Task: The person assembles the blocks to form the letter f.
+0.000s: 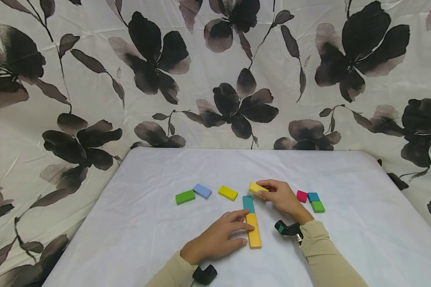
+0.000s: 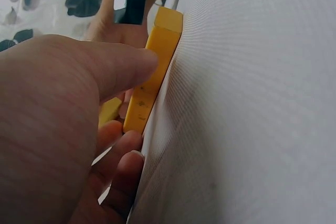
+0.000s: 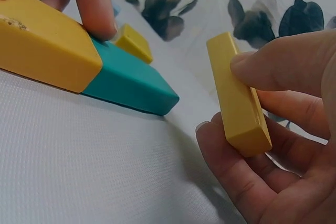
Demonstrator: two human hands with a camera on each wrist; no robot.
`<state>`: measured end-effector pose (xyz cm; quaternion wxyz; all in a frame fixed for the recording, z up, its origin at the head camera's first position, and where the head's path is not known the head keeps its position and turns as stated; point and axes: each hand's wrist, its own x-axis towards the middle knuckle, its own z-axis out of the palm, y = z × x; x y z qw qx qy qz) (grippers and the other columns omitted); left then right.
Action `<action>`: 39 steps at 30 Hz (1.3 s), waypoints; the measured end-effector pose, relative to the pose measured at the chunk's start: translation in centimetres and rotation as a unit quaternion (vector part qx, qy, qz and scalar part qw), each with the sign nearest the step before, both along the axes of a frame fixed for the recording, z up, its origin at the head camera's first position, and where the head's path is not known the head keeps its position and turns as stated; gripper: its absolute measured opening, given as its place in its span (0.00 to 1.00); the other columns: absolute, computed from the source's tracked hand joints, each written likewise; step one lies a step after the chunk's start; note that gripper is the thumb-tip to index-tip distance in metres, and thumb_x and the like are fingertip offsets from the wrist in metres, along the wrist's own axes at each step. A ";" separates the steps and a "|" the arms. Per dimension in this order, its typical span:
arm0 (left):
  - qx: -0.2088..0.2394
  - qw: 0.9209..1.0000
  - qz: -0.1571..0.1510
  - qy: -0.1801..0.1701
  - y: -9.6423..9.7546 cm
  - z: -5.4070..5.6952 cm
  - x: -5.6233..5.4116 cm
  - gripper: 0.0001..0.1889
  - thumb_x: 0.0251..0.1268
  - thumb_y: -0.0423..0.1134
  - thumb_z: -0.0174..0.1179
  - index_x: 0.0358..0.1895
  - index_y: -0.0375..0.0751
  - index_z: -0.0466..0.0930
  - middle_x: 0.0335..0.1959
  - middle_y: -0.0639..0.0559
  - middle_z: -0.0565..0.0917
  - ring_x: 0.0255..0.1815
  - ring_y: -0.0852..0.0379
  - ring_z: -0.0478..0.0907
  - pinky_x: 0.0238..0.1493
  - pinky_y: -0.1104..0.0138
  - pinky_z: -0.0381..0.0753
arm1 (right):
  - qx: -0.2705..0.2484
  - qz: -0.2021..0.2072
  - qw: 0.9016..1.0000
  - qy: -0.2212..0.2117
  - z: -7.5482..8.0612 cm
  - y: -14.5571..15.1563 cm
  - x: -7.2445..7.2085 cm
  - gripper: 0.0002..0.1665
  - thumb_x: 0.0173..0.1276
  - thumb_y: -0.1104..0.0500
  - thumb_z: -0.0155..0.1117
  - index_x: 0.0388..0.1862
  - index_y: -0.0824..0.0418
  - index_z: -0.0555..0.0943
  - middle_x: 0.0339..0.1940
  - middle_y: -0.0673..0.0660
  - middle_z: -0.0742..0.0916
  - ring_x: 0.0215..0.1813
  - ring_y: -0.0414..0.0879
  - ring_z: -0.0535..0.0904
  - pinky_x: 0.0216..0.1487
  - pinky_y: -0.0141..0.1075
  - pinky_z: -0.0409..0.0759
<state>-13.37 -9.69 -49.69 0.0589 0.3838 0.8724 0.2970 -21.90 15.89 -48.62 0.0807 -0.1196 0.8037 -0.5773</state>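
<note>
My right hand (image 1: 281, 198) pinches a small yellow block (image 3: 234, 95) between thumb and fingers, tilted in the right wrist view. It is just beyond the far end of a row lying on the table. A long orange-yellow block (image 1: 253, 233) makes up the near part of that row, and a teal block (image 1: 248, 203) meets it end to end. On the row's left side, my left hand (image 1: 220, 235) rests with extended fingers touching the orange-yellow block near the joint. In the left wrist view, its thumb lies against the orange-yellow block (image 2: 156, 66).
Left of the row lie a green block (image 1: 185, 197), a light blue block (image 1: 202, 191) and another yellow block (image 1: 228, 193). To the right, red (image 1: 301, 196), blue (image 1: 313, 197) and bright green (image 1: 317, 206) blocks sit together. A white cloth (image 1: 143, 235) covers the table; floral fabric (image 1: 197, 79) hangs behind.
</note>
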 end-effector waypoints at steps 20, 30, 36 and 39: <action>-0.007 1.000 0.007 -0.013 0.2 0.6 0.0 0.19 0.73 0.46 0.61 0.64 0.60 0.80 0.77 0.56 0.61 0.68 0.60 0.65 0.67 0.59 0.69 | 0.026 -0.010 1.000 0.004 0.1 1.4 -0.1 0.25 0.68 0.54 0.71 0.61 0.62 0.81 0.53 0.60 0.85 0.42 0.50 0.82 0.44 0.35 0.80; -0.011 1.000 0.010 -0.021 0.2 0.4 0.1 0.19 0.73 0.46 0.61 0.64 0.61 0.79 0.77 0.56 0.61 0.68 0.60 0.65 0.67 0.58 0.69 | 0.080 -0.001 0.997 0.000 -0.1 1.6 0.3 0.25 0.67 0.48 0.71 0.60 0.57 0.83 0.51 0.54 0.86 0.45 0.50 0.80 0.47 0.41 0.77; -0.009 1.000 0.010 -0.022 0.2 0.2 0.1 0.19 0.73 0.47 0.60 0.65 0.62 0.79 0.77 0.56 0.61 0.69 0.60 0.65 0.67 0.58 0.69 | 0.097 0.001 0.995 0.016 -0.4 1.8 0.4 0.25 0.68 0.48 0.71 0.60 0.56 0.83 0.49 0.53 0.86 0.45 0.50 0.78 0.43 0.40 0.76; -0.009 1.000 0.011 -0.019 0.2 0.1 0.1 0.19 0.73 0.47 0.60 0.65 0.62 0.79 0.77 0.57 0.61 0.69 0.60 0.65 0.67 0.58 0.69 | 0.107 0.001 0.994 0.026 -0.4 2.0 0.4 0.24 0.68 0.48 0.71 0.59 0.55 0.83 0.49 0.53 0.86 0.46 0.50 0.77 0.42 0.40 0.76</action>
